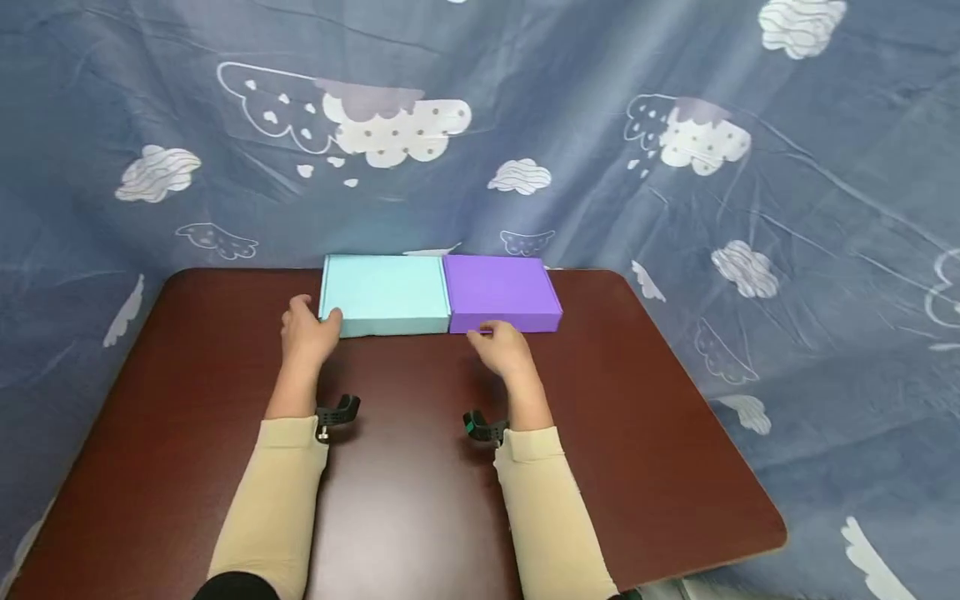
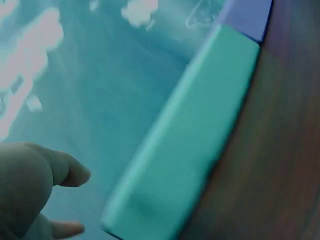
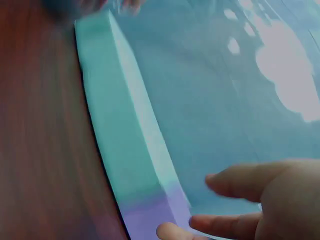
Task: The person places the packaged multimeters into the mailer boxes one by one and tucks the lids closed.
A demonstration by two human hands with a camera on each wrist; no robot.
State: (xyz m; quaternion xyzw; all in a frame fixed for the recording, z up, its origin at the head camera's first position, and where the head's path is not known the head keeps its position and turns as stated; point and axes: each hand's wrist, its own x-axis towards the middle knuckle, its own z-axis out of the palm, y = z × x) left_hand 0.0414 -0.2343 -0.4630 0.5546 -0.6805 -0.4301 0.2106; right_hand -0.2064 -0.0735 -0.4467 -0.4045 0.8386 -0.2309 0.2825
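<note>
While boxes are lining the table's far edge, empty left hand and right hand are hovering, apparently mid-reach, needing contact.

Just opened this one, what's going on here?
A person has both arms stretched over a table. At its far edge, a teal box and a purple box lie side by side, closed. The left grip is at the teal box's near left corner, the right grip at the purple box's front. Whether either touches is unclear.
</note>
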